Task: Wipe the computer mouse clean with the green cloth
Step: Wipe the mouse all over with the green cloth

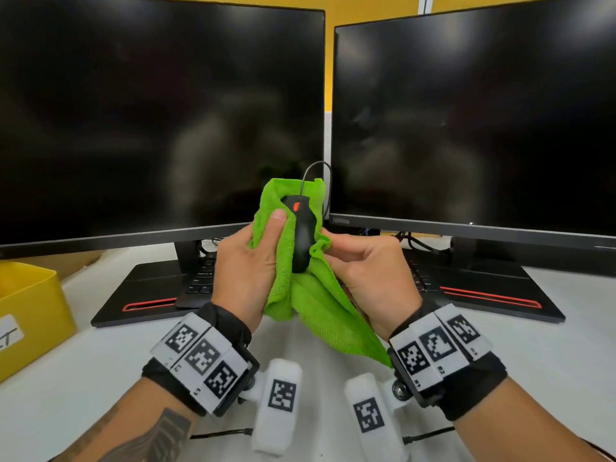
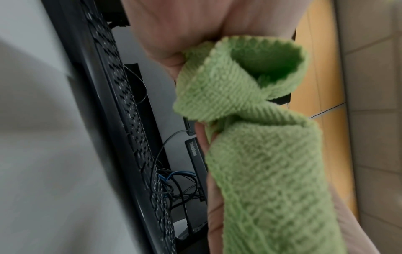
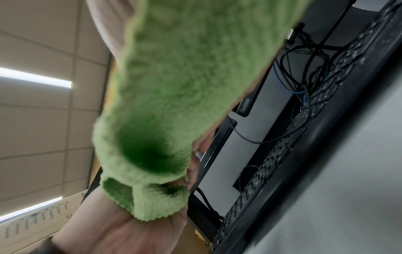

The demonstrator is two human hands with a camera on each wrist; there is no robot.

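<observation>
A black wired computer mouse (image 1: 302, 235) with an orange-red scroll wheel is held up in front of the two monitors, wrapped on both sides in the green cloth (image 1: 320, 305). My left hand (image 1: 256, 261) grips the cloth-covered left side of the mouse, its thumb pressed on the cloth near the wheel. My right hand (image 1: 363, 265) pinches a fold of cloth against the mouse's right side. In both wrist views the green cloth (image 2: 256, 154) (image 3: 178, 89) fills the centre and hides the mouse. A tail of cloth hangs down toward my right wrist.
Two dark monitors (image 1: 160, 121) (image 1: 476, 121) stand close behind on black bases. A black keyboard (image 1: 203, 278) lies under them, with tangled cables (image 2: 174, 185) behind. A yellow box (image 1: 30, 311) sits at the left on the white desk (image 1: 100, 368). The mouse cable (image 1: 316, 171) loops upward.
</observation>
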